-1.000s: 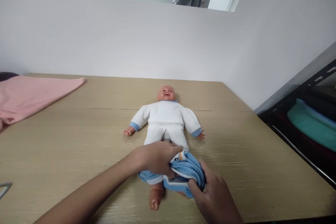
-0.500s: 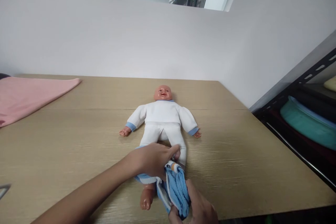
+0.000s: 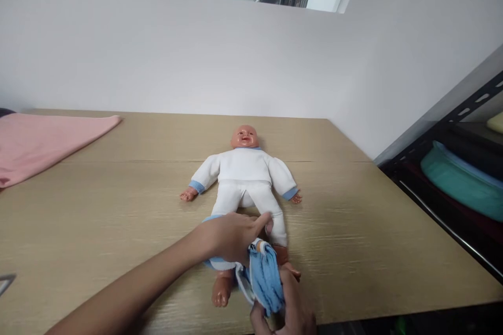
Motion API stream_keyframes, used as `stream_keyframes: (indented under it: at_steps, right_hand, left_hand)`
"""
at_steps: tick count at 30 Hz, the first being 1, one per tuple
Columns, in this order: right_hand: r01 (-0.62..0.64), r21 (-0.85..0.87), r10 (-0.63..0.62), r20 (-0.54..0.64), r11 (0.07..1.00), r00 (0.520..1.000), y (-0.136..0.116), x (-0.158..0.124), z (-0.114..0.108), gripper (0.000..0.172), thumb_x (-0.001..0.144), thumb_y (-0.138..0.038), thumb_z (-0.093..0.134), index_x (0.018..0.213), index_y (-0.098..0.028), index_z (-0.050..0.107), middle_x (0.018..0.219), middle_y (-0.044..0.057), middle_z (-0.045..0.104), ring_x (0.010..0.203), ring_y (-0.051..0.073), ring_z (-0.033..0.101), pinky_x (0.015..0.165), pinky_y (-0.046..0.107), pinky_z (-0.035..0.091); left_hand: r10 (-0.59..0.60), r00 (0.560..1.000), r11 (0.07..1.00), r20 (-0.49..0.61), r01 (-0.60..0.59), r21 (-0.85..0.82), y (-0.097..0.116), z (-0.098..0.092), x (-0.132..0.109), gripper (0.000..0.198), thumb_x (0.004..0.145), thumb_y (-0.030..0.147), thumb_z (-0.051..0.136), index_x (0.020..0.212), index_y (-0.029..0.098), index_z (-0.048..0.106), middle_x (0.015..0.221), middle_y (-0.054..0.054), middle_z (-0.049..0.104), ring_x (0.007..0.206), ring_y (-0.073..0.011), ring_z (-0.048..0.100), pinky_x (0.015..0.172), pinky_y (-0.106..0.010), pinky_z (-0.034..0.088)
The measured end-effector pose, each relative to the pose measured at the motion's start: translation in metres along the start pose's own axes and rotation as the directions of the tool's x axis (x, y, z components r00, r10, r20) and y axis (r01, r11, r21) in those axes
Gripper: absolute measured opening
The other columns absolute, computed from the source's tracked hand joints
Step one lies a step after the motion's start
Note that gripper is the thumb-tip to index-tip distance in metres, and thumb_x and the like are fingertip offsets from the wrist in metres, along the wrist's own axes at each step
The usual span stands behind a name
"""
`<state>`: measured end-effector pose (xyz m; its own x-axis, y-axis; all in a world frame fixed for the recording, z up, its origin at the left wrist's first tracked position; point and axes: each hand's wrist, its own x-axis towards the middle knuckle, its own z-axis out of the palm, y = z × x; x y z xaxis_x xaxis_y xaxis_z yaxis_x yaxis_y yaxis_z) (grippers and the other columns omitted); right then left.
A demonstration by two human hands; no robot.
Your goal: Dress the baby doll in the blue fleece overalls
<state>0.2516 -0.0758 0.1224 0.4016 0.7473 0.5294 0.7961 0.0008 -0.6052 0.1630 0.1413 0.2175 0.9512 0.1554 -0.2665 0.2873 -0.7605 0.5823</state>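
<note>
A baby doll (image 3: pixel 245 178) in a white suit with blue cuffs lies on its back on the wooden table (image 3: pixel 98 209), head toward the wall. My left hand (image 3: pixel 231 235) rests on the doll's shins, fingers closed on the top of a bunched blue garment (image 3: pixel 264 280). My right hand (image 3: pixel 288 311), at the table's front edge, grips the lower end of that blue garment. Both bare feet of the doll show, one on each side of the garment.
A pink cloth (image 3: pixel 43 141) lies at the far left of the table. A black metal rack (image 3: pixel 451 178) stands to the right, with a teal folded item (image 3: pixel 463 180) on it. A white wall (image 3: pixel 196 57) runs behind the table.
My right hand has drawn the blue garment down off the doll's right leg toward the table edge, baring that foot. My left hand has stayed on the shins.
</note>
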Motion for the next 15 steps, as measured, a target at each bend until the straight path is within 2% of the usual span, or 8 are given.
stream_keyframes:
  at_steps: [2,4,7,10,12,15]
  right_hand:
    - [-0.084,-0.034,0.083,-0.028,0.996,0.996,0.004,-0.005,0.001,0.041,0.09,-0.016,0.06,0.13,-0.023,0.06,0.094,0.008,0.076,0.08,0.03,0.077,0.075,0.037,0.063]
    - [-0.138,-0.078,0.135,-0.045,0.987,0.99,0.006,-0.005,-0.002,0.037,0.094,-0.019,0.062,0.131,-0.023,0.061,0.095,0.008,0.077,0.079,0.03,0.077,0.073,0.037,0.061]
    - [-0.083,-0.133,0.075,-0.066,0.988,0.995,0.006,0.001,-0.012,0.031,0.093,-0.019,0.063,0.124,-0.024,0.063,0.099,0.009,0.076,0.086,0.031,0.075,0.079,0.041,0.06]
    - [-0.038,-0.189,0.016,-0.116,0.981,0.993,0.005,0.009,-0.021,0.03,0.088,-0.017,0.067,0.117,-0.025,0.066,0.115,0.013,0.073,0.1,0.035,0.07,0.091,0.051,0.056]
    - [-0.076,-0.155,0.052,-0.151,0.985,0.987,0.006,0.012,-0.024,0.027,0.089,-0.016,0.067,0.115,-0.024,0.068,0.126,0.015,0.069,0.112,0.036,0.068,0.097,0.053,0.056]
    - [-0.143,0.043,0.148,-0.152,0.989,0.977,0.005,0.009,-0.02,0.027,0.098,-0.016,0.059,0.122,-0.023,0.067,0.134,0.015,0.068,0.125,0.033,0.07,0.104,0.048,0.059]
  left_hand:
    - [-0.019,1.0,0.999,0.024,0.018,0.036,0.003,-0.003,0.0,0.064,0.08,0.033,0.083,0.136,0.021,0.054,0.112,-0.013,0.079,0.106,-0.0407,0.077,0.083,-0.039,0.055]
    - [-0.044,0.998,0.996,0.052,0.039,0.081,0.007,-0.008,0.0,0.06,0.084,0.036,0.082,0.134,0.02,0.053,0.11,-0.012,0.078,0.105,-0.0388,0.076,0.081,-0.038,0.053]
    - [-0.046,0.996,0.994,0.078,0.038,0.1,0.012,-0.012,-0.001,0.059,0.087,0.035,0.08,0.136,0.021,0.05,0.114,-0.012,0.078,0.109,-0.0365,0.075,0.083,-0.036,0.053]
    - [-0.029,0.995,0.996,0.091,0.021,0.088,0.012,-0.012,0.0,0.061,0.087,0.03,0.079,0.138,0.02,0.048,0.12,-0.012,0.077,0.113,-0.0352,0.074,0.086,-0.036,0.053]
    - [-0.035,0.995,0.996,0.098,0.026,0.088,0.012,-0.01,0.001,0.062,0.085,0.028,0.078,0.139,0.02,0.047,0.119,-0.012,0.077,0.113,-0.0351,0.074,0.085,-0.035,0.052]
    - [-0.05,0.994,0.995,0.101,0.04,0.092,0.012,-0.007,0.003,0.065,0.087,0.029,0.076,0.142,0.018,0.044,0.117,-0.013,0.078,0.111,-0.0362,0.074,0.082,-0.035,0.052]
